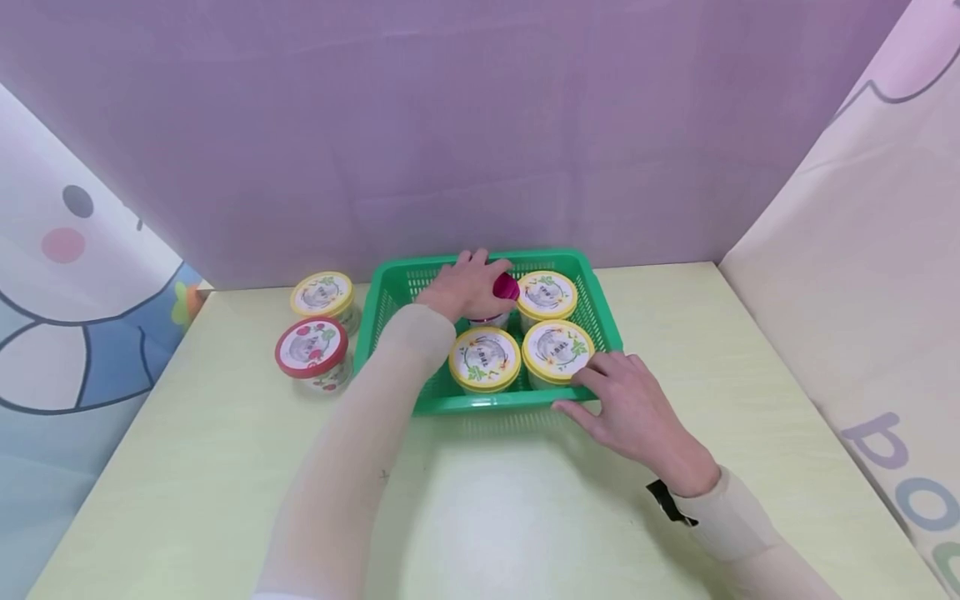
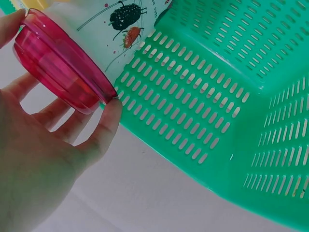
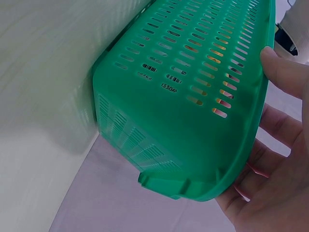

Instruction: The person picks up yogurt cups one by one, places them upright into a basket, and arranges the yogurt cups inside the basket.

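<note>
A green plastic basket (image 1: 480, 405) with slotted walls stands near the back of the table. Inside it, my left hand (image 1: 467, 287) reaches over a tub with a clear magenta lid (image 1: 507, 287). In the left wrist view, thumb and fingers curl round that lid (image 2: 60, 63), and the tub's white side shows printed berries. My right hand (image 1: 633, 408) grips the basket's near right corner, its thumb on the outer wall and its fingers over the rim, as the right wrist view shows. Beside the magenta-lidded tub are several yellow-lidded tubs (image 1: 557, 350), upright in the basket.
Left of the basket, a yellow-lidded tub (image 1: 322, 294) and a red-lidded tub (image 1: 312, 345) stand on the pale table (image 1: 510, 517). A purple cloth wall (image 1: 465, 150) rises right behind the basket. Printed panels close off both sides.
</note>
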